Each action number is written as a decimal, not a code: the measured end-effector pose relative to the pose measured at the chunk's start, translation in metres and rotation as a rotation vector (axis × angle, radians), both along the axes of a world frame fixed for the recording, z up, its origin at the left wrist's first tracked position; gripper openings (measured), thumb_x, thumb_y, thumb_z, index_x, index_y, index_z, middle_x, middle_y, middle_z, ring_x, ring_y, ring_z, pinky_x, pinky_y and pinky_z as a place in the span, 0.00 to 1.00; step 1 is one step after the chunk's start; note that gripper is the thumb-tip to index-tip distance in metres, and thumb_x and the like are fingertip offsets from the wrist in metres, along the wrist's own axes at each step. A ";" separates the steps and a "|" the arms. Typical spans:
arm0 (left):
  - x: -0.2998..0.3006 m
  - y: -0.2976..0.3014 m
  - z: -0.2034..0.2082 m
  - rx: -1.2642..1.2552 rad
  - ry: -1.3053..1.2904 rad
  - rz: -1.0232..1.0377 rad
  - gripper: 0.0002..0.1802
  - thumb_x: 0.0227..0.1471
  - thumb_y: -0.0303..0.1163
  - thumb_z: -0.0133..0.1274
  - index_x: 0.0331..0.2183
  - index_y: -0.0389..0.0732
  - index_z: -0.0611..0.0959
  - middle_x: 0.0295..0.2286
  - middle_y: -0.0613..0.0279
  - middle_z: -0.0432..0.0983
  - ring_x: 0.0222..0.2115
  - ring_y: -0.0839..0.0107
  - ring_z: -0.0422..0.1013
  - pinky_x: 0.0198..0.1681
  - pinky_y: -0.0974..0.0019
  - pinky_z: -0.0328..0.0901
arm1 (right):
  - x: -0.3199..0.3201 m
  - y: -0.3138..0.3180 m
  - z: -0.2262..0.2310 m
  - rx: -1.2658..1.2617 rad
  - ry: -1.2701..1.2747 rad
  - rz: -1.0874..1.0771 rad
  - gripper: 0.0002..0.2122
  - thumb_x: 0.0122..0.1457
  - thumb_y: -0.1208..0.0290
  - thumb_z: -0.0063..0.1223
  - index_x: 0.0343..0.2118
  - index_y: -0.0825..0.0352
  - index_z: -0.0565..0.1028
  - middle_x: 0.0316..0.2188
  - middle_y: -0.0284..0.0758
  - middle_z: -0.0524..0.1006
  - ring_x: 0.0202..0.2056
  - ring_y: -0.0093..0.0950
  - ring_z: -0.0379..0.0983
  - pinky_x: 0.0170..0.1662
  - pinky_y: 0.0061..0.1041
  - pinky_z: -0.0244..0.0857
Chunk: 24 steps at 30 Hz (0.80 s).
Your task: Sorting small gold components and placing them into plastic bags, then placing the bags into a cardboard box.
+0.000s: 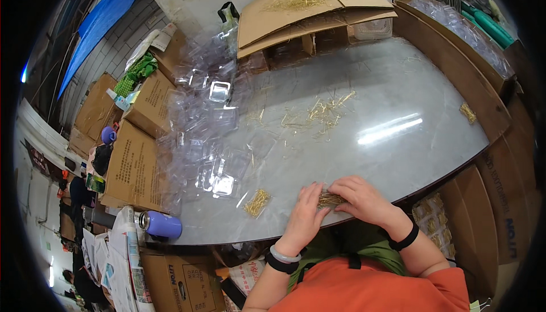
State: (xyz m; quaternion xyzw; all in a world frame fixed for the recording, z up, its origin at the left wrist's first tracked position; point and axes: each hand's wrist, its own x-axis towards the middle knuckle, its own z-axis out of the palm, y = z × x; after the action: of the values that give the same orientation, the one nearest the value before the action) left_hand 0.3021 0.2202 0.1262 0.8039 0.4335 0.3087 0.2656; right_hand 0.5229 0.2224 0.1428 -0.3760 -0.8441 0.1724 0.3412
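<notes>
At the table's near edge, my left hand [305, 216] and my right hand [364, 201] close in from both sides on a small bundle of thin gold wire hooks [329, 199]. Fingers cover much of it, so I cannot tell whether a clear box lies around it. To the left of my left hand, a small clear plastic box [257, 203] filled with similar gold pieces rests on the grey metal table [409, 93]. Farther out, loose gold wire hooks [324, 113] lie scattered on the tabletop.
Clear plastic boxes [210, 124] heap up along the table's left side. A cardboard shelf [318, 13] stands at the back, loose gold pieces on top. Another gold bundle [468, 113] sits far right. A purple bottle [160, 225] lies at the near left corner. Cardboard boxes [136, 167] flank the left.
</notes>
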 end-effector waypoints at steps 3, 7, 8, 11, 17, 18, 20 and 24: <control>0.000 0.001 0.005 0.078 -0.006 0.034 0.33 0.48 0.26 0.64 0.56 0.34 0.72 0.54 0.44 0.68 0.58 0.42 0.63 0.62 0.49 0.58 | 0.002 0.003 -0.005 0.043 -0.023 0.047 0.17 0.50 0.72 0.65 0.44 0.64 0.76 0.45 0.36 0.77 0.52 0.39 0.71 0.55 0.36 0.65; -0.005 0.005 0.009 0.136 0.109 -0.009 0.32 0.47 0.25 0.65 0.54 0.33 0.73 0.52 0.45 0.69 0.58 0.43 0.63 0.62 0.50 0.59 | 0.000 0.003 -0.006 0.040 -0.022 0.054 0.13 0.51 0.75 0.63 0.41 0.64 0.77 0.44 0.34 0.78 0.52 0.38 0.72 0.56 0.37 0.65; -0.006 0.008 0.009 0.110 0.122 -0.046 0.32 0.47 0.26 0.65 0.54 0.32 0.73 0.52 0.45 0.69 0.59 0.43 0.62 0.62 0.50 0.59 | 0.000 0.003 -0.006 0.032 -0.018 0.055 0.12 0.51 0.76 0.63 0.40 0.64 0.77 0.44 0.34 0.78 0.51 0.38 0.72 0.56 0.38 0.65; -0.005 0.010 0.013 0.047 0.126 -0.117 0.31 0.48 0.26 0.64 0.53 0.31 0.73 0.53 0.44 0.67 0.60 0.41 0.60 0.63 0.48 0.58 | 0.002 -0.001 -0.008 -0.050 -0.022 0.031 0.16 0.52 0.76 0.62 0.45 0.66 0.75 0.48 0.38 0.75 0.53 0.42 0.71 0.58 0.38 0.64; 0.010 -0.004 0.018 0.092 0.142 -0.070 0.30 0.50 0.24 0.61 0.54 0.29 0.71 0.55 0.41 0.63 0.61 0.37 0.57 0.64 0.46 0.56 | -0.019 -0.049 -0.005 -0.162 0.205 -0.292 0.31 0.54 0.81 0.53 0.63 0.72 0.58 0.64 0.58 0.55 0.64 0.58 0.55 0.66 0.46 0.54; 0.015 -0.005 0.013 0.108 0.139 -0.058 0.29 0.51 0.24 0.60 0.54 0.29 0.71 0.54 0.41 0.63 0.61 0.38 0.57 0.65 0.46 0.56 | -0.026 -0.052 -0.008 -0.161 0.219 -0.299 0.32 0.54 0.82 0.52 0.63 0.73 0.56 0.65 0.59 0.53 0.65 0.59 0.53 0.67 0.47 0.53; 0.020 -0.006 0.004 0.138 0.139 -0.060 0.27 0.52 0.23 0.58 0.53 0.29 0.71 0.54 0.42 0.63 0.61 0.38 0.57 0.65 0.46 0.56 | -0.042 -0.051 -0.017 -0.153 0.251 -0.315 0.33 0.53 0.84 0.49 0.65 0.75 0.53 0.66 0.61 0.49 0.66 0.61 0.49 0.68 0.48 0.49; 0.020 -0.006 -0.001 0.142 0.130 -0.066 0.23 0.54 0.20 0.54 0.52 0.28 0.72 0.52 0.42 0.64 0.60 0.38 0.59 0.63 0.46 0.59 | -0.053 -0.041 -0.016 -0.224 0.372 -0.218 0.33 0.54 0.84 0.47 0.65 0.77 0.52 0.67 0.59 0.50 0.67 0.59 0.49 0.69 0.46 0.49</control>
State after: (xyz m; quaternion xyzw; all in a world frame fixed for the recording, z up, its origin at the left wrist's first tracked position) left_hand 0.3219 0.2138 0.1252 0.8529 0.4000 0.2768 0.1895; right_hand 0.4701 0.1818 0.1264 -0.4621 -0.6969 0.2933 0.4634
